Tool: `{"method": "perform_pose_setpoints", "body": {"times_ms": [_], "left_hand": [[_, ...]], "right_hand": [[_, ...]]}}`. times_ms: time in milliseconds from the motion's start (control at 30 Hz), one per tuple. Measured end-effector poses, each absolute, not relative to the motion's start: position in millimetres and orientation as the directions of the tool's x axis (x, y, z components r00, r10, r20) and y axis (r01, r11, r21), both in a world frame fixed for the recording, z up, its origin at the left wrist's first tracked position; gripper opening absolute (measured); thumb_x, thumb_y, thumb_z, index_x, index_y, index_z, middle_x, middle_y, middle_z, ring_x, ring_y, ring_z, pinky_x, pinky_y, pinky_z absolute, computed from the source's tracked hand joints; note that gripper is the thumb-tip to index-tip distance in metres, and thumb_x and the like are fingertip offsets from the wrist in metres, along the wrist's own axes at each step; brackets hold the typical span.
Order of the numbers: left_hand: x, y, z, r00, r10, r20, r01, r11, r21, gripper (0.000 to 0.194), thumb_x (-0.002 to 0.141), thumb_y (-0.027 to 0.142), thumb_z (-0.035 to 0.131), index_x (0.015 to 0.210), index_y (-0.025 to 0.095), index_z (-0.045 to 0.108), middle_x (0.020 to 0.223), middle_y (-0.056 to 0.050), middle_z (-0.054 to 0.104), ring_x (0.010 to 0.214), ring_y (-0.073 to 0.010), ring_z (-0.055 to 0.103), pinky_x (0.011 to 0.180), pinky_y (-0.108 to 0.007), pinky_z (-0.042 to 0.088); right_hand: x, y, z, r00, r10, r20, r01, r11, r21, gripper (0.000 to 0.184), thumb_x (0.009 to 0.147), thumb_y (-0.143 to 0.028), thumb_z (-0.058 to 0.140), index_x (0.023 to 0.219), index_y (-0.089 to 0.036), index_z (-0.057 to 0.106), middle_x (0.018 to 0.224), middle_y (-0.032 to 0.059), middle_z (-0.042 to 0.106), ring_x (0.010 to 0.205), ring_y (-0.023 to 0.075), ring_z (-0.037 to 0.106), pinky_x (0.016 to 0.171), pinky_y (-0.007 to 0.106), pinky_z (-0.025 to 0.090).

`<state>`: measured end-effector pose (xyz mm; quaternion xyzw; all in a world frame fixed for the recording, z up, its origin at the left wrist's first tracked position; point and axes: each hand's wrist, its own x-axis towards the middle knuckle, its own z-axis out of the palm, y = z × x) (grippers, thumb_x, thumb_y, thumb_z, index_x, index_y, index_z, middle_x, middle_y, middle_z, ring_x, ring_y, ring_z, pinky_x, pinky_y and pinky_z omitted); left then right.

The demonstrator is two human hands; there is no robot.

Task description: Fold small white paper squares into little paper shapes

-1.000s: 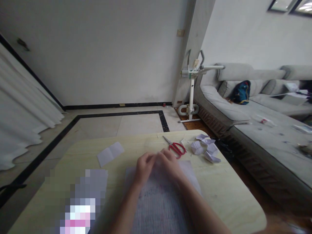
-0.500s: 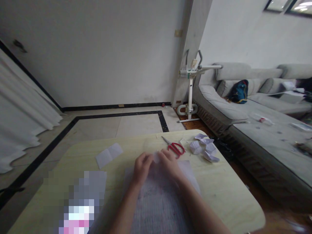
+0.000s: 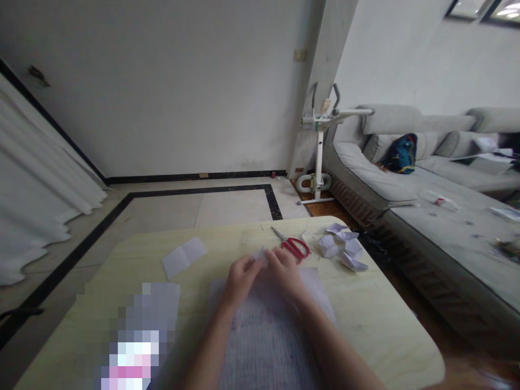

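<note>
Between my fingertips is a small piece of white paper, partly hidden by the fingers. My left hand pinches its left side, and my right hand grips its right side. Both hands are above the far edge of a large written sheet lying on the table. Just beyond my right hand lies a pair of scissors with red handles, its blades pointing away to the left. Several folded paper pieces are grouped farther right. A creased white paper lies flat to the left.
The light wooden table has rounded corners. A blurred-out, pixelated object is at its left front. Beyond stand a white exercise stand and a grey sofa with a blue bag.
My fingers have shifted slightly on the small paper, and its visible part is now tilted, with a corner pointing up. The whole view has moved a little; the other things lie as before.
</note>
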<state>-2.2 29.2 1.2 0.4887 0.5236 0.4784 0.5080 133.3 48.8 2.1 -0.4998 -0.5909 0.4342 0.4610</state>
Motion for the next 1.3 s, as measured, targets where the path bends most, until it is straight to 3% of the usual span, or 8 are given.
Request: {"method": "perform_pose_setpoints", "body": {"times_ms": [267,533,767,867,1033,1300], "left_hand": [[-1.4,29.4,-0.7,-0.003,0.998,-0.065,0.02,0.065,0.998,0.034,0.076,0.046,0.062,0.07,0.013,0.063,0.055,0.002,0.059,0.047,-0.0112,0.052,0.047,-0.02,0.041],[-3.6,30.8,3.6,-0.129,0.991,0.034,0.089,-0.022,0.996,0.03,0.078,0.044,0.058,0.074,0.015,0.065,0.059,0.0,0.061,0.058,-0.0154,0.057,0.055,-0.023,0.044],[-5.9,32.9,4.1,-0.156,0.988,0.0,-0.015,-0.003,1.0,0.033,0.076,0.046,0.061,0.077,0.013,0.067,0.065,-0.002,0.063,0.06,-0.0159,0.058,0.056,-0.024,0.046],[-5.0,32.9,3.0,-0.176,0.984,0.021,-0.034,-0.027,0.999,0.034,0.076,0.047,0.062,0.087,0.015,0.063,0.069,-0.002,0.063,0.061,-0.0149,0.058,0.056,-0.023,0.046],[-2.2,30.4,-0.5,-0.229,0.962,0.149,0.174,-0.11,0.979,0.028,0.076,0.043,0.064,0.068,0.018,0.052,0.057,0.004,0.05,0.055,-0.0115,0.051,0.054,-0.02,0.041],[-2.1,28.6,-3.9,-0.214,0.947,0.24,0.363,-0.152,0.919,0.017,0.078,0.034,0.058,0.072,0.019,0.064,0.064,-0.001,0.063,0.059,-0.0159,0.057,0.058,-0.023,0.042]], "right_hand": [[134.2,50.4,3.7,-0.042,0.991,0.129,0.277,0.135,-0.951,0.034,0.086,-0.039,0.048,0.058,-0.019,0.046,0.055,-0.0015,0.046,0.055,0.0134,0.044,0.05,0.025,0.031],[132.2,47.8,7.2,-0.038,0.979,0.199,0.336,0.2,-0.921,0.033,0.085,-0.034,0.047,0.055,-0.021,0.04,0.053,-0.0018,0.043,0.054,0.0135,0.041,0.05,0.026,0.028],[132.9,46.7,3.8,-0.117,0.978,0.173,0.198,0.194,-0.961,0.031,0.086,-0.04,0.051,0.065,-0.018,0.055,0.061,0.0003,0.055,0.059,0.0139,0.05,0.053,0.024,0.036],[132.5,45.8,3.5,-0.071,0.972,0.222,0.237,0.233,-0.943,0.029,0.084,-0.04,0.056,0.068,-0.017,0.06,0.062,0.0017,0.058,0.059,0.0147,0.051,0.053,0.024,0.037],[132.3,43.2,5.7,-0.029,0.94,0.34,0.37,0.326,-0.87,0.027,0.084,-0.034,0.057,0.065,-0.017,0.064,0.06,0.0026,0.06,0.056,0.0149,0.049,0.054,0.026,0.035],[132.5,42.1,6.5,-0.088,0.938,0.334,0.432,0.338,-0.836,0.029,0.087,-0.031,0.052,0.069,-0.016,0.069,0.061,0.0038,0.062,0.055,0.0144,0.049,0.053,0.026,0.033]]}}
